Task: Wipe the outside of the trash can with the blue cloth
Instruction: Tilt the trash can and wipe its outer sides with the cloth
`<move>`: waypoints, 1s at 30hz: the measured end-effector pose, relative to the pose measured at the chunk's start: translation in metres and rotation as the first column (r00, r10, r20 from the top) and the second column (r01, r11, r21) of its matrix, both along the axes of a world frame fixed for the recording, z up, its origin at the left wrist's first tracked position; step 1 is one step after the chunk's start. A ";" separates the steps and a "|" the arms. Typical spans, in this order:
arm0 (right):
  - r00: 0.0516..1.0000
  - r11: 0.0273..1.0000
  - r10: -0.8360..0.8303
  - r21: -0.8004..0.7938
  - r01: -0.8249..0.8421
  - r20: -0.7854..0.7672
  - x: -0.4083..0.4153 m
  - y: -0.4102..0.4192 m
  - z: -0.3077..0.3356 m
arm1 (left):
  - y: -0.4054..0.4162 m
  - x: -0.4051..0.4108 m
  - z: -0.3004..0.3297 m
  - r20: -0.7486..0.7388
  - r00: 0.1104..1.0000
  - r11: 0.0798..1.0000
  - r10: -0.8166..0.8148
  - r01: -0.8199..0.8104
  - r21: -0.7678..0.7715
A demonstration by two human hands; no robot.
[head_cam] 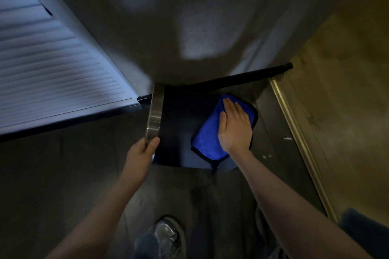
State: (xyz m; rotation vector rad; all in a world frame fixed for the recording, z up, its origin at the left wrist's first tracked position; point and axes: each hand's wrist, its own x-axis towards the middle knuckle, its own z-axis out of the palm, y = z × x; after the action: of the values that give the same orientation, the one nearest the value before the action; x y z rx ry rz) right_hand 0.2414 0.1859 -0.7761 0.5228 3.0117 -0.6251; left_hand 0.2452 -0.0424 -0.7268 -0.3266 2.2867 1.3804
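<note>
Wall (pixel 189 17): a grey wall fills the far side, just behind the can; it blocks reach to the can's back.
Louvred door (pixel 48 65): white slats on the left, near the can's rim.
Floor (pixel 63 174): dark, with a pale strip (pixel 299 139) along the right.
Trash can (pixel 179 128): dark, tipped on its side on the floor by the wall; likely light and stiff, with a smooth wall that may slip or roll, so the metal rim (pixel 154 113) looks the best hold.
Blue cloth (pixel 210 132): soft, folded, lying flat on the can's wall.
Right hand (pixel 234 126): fingers straight, palm pressing the cloth.
Left hand (pixel 143 150): fingers curled round the rim, steadying the can.
Shoe (pixel 168 235): near the bottom edge, well apart.
</note>
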 end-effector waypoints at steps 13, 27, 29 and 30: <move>0.980 0.985 0.143 -0.072 -0.154 -0.136 -0.024 -0.098 0.042 | 0.040 -0.056 0.028 -0.110 0.979 0.968 0.174 -0.190 -0.163; 0.996 0.996 0.017 -0.086 -0.025 -0.086 0.012 -0.014 -0.007 | 0.044 -0.074 0.027 -0.086 0.956 0.931 0.281 -0.294 -0.218; 0.987 0.981 -0.158 -0.116 0.154 -0.033 0.000 -0.033 -0.001 | 0.045 -0.078 0.029 -0.069 0.961 0.928 0.268 -0.277 -0.250; 0.978 0.972 -0.206 -0.112 0.204 -0.007 -0.006 -0.046 0.005 | 0.045 -0.079 0.029 -0.064 0.964 0.930 0.256 -0.264 -0.254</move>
State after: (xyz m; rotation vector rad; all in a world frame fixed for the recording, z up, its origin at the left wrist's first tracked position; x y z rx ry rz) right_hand 0.2355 0.1397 -0.7712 0.8333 2.9404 -0.8071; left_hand 0.1658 0.0025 -0.6975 -0.7218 2.5257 1.2054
